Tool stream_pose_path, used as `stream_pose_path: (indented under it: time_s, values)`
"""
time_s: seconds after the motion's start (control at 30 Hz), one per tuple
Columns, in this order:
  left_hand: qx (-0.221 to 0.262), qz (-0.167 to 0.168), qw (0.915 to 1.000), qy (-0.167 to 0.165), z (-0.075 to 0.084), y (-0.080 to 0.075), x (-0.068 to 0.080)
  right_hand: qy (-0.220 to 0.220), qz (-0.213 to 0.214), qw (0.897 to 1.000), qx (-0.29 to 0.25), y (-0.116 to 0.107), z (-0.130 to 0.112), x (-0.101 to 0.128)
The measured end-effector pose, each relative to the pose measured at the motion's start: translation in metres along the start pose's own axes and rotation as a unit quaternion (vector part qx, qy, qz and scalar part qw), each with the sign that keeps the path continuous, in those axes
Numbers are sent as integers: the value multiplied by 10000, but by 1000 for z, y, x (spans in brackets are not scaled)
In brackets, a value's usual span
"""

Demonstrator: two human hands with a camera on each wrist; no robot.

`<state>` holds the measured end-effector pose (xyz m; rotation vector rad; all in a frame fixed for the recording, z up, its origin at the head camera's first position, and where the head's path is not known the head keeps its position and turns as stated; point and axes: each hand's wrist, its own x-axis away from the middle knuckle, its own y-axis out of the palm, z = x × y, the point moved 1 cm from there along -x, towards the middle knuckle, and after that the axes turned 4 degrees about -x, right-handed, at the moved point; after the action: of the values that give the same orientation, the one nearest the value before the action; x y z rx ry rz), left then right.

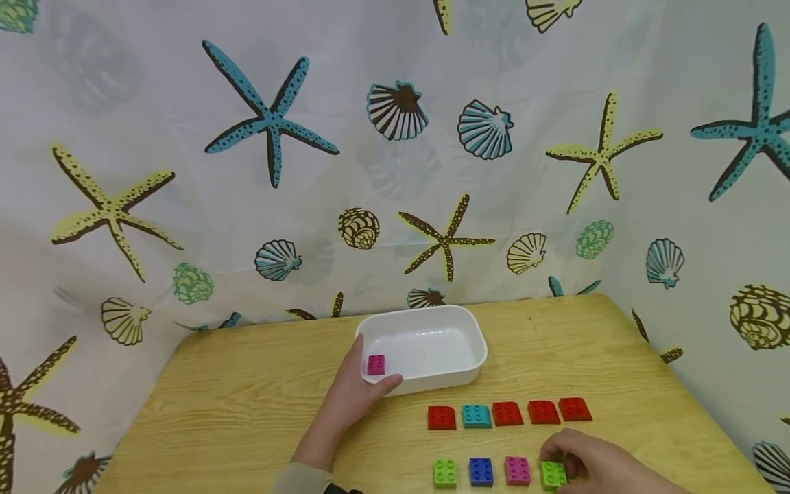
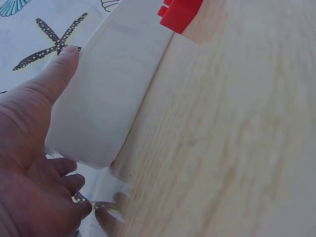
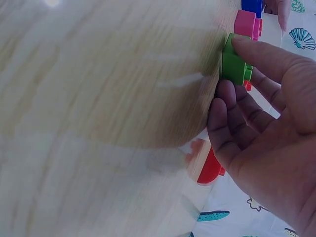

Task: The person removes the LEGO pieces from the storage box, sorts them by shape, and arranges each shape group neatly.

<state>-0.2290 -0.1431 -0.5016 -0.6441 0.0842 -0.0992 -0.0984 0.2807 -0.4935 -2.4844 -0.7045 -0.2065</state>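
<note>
A white plastic tray (image 1: 426, 381) stands at the back of the table, with a magenta toy brick (image 1: 376, 365) inside at its left end. My left hand (image 1: 354, 392) holds the tray's left front corner, thumb along the front and fingers round the end. At the right, my right hand (image 1: 583, 458) pinches a lime green toy brick (image 1: 553, 475) between thumb and fingers, on the tabletop at the end of the near row. Left of it in that row lie a pink brick (image 1: 517, 471), a blue brick (image 1: 481, 472) and another lime green brick (image 1: 444, 473).
Between the tray and the near row runs a second row: a red brick (image 1: 441, 418), a light blue brick (image 1: 476, 416) and several more red ones with rounded corners. A cloth (image 1: 395, 178) printed with starfish and shells hangs behind and beside the wooden table (image 1: 247, 384).
</note>
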Motion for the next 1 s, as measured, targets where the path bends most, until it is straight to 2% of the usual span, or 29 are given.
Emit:
stream_pose_path:
  time_s: [0.23, 0.4, 0.53, 0.63, 0.87, 1.0]
  values:
    - [-14, 18, 10000, 15, 1, 2, 0, 5, -56, 10000, -71, -3, -3, 2]
    - [-19, 9, 10000, -4, 2, 2, -1, 175, 183, 9992, 300, -15, -18, 4]
    - [-1, -6, 10000, -11, 1, 1, -1, -439, 492, 9930, 976, -29, -37, 2]
    - [33, 2, 10000, 24, 0, 2, -3, -1053, 728, 9807, 1477, -37, -52, -5]
    - [105, 2, 9999, 87, -3, 2, -4, -1596, 1118, 9630, 1862, -44, -82, -29]
    - [141, -16, 9999, 94, -3, 3, -2, -1700, 1257, 9592, 1875, -44, -97, -48]
